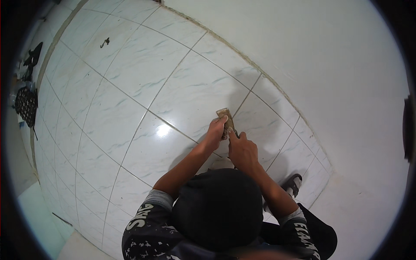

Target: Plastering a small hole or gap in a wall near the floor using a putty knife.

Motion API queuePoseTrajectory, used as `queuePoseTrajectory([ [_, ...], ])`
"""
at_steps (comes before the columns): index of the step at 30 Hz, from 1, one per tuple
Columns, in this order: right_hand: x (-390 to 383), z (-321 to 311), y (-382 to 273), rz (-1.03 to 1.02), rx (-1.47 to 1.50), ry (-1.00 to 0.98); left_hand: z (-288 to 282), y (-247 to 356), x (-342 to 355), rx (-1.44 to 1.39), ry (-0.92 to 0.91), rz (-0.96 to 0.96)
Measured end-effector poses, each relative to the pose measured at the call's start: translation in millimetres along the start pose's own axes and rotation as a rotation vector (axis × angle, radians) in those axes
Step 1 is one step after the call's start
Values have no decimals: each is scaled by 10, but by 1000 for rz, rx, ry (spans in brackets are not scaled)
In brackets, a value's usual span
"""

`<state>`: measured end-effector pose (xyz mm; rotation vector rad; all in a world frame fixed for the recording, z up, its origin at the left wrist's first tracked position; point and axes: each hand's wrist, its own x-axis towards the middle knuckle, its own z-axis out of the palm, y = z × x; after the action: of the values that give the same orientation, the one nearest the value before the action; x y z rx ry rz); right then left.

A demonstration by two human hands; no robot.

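Scraper [225, 121] gripped by both hands, tiles open leftward.

**No packaging, labels, signs or screens in view**

Nothing in the head view is a package, a label, a sign or a screen. The only lettering anywhere is the white print on the person's dark shirt sleeves [143, 219], at about 6 to 7 o'clock and again near 5 o'clock along the lower edge; it is part of the garment, not a label. The dark shapes at about 9 to 10 o'clock near the left rim are too small and too bent by the lens to tell what they are.
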<state>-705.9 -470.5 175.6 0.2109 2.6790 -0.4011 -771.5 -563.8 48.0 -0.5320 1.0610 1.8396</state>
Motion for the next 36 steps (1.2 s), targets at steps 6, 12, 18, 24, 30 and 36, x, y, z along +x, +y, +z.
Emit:
queuePoseTrajectory([
  [6, 30, -37, 112, 5, 34, 21, 194, 35, -9, 17, 79, -23],
  [12, 72, -68, 180, -37, 29, 13, 228, 10, -10, -15, 159, -63],
  [18, 153, -119, 232, -201, 16, 56, 141, -12, -113, -85, 220, 3],
  [24, 353, -175, 124, -404, -62, 128, -64, 65, -712, -123, 311, 62],
  [30, 469, -240, -35, -592, -95, 65, -145, -172, -1441, -107, 428, 203],
  [36, 408, -10, -143, -529, -76, 51, -252, -341, -1763, 24, 515, 46],
])
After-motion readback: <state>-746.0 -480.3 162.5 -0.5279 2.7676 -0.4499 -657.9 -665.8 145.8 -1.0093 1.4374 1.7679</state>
